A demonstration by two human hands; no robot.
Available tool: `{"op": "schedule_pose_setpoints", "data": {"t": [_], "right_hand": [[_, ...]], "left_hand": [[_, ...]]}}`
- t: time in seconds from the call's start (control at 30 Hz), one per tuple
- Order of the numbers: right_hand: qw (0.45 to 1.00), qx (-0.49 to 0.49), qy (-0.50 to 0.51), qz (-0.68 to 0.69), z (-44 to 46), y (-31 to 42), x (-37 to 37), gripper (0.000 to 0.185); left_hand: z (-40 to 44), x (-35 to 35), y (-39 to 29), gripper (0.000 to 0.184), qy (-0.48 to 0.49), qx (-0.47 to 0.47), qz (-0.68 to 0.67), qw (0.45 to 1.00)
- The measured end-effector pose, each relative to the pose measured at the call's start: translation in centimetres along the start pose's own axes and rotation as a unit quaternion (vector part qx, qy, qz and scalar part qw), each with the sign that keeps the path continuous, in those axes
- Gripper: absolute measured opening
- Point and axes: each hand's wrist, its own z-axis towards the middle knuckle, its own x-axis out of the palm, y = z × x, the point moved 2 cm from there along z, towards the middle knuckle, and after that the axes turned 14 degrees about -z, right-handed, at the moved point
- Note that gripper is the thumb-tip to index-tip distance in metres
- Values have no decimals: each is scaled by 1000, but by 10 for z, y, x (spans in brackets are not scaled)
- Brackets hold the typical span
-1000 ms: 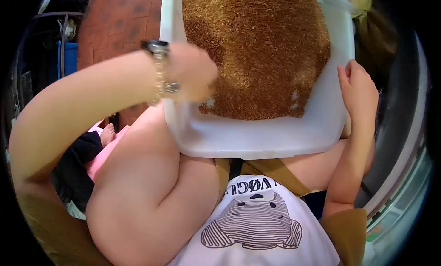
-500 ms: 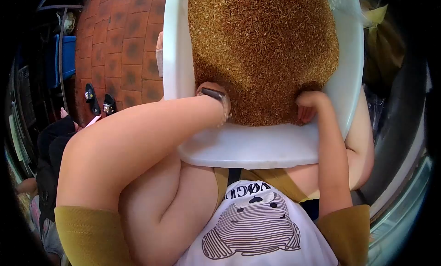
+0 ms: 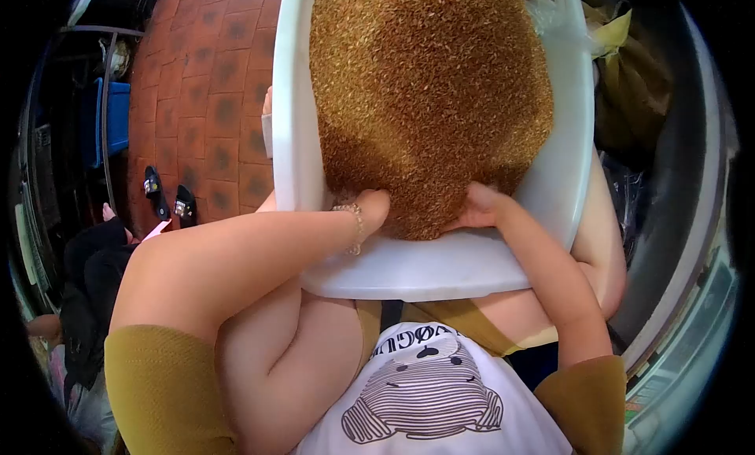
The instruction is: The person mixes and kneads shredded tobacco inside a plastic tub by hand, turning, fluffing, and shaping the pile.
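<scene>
A heap of golden-brown, grain-like flakes fills much of a white plastic tub resting across my lap. At the heap's near left edge is my left hand, a beaded bracelet round its wrist; its fingers are hidden from me. My right hand touches the near right edge of the heap, thumb apart from the stretched fingers, palm turned toward the flakes. Between both hands the heap narrows to a rounded front end.
Clear plastic lies at the tub's far right. A brown sack stands beyond it. On the left are red floor tiles, black sandals, a blue crate and another person's dark-clothed leg.
Both hands have drawn nearer to me, and my right hand has also moved left, toward the other. A dark strip seen at my left hand is out of sight. The view has shifted slightly.
</scene>
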Motion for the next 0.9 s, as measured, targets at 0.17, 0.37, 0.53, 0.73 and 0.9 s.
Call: {"op": "schedule_pose_setpoints", "data": {"t": [0.17, 0.37, 0.53, 0.73, 0.9], "right_hand": [[999, -47, -1, -18, 1, 5, 20, 46], [992, -103, -32, -70, -8, 17, 20, 38], [992, -68, -46, -93, -39, 39, 30, 30], [967, -244, -40, -62, -91, 94, 70, 29], [913, -407, -38, -4, -122, 148, 98, 26]], "left_hand": [[-32, 10, -23, 42, 32, -13, -144, 989], [-56, 9, -48, 46, 18, -12, -69, 997], [-65, 5, -58, 40, 138, -29, -155, 978], [-114, 7, -124, 25, 192, 81, -241, 948], [-146, 1, -188, 22, 213, 259, -280, 900]]}}
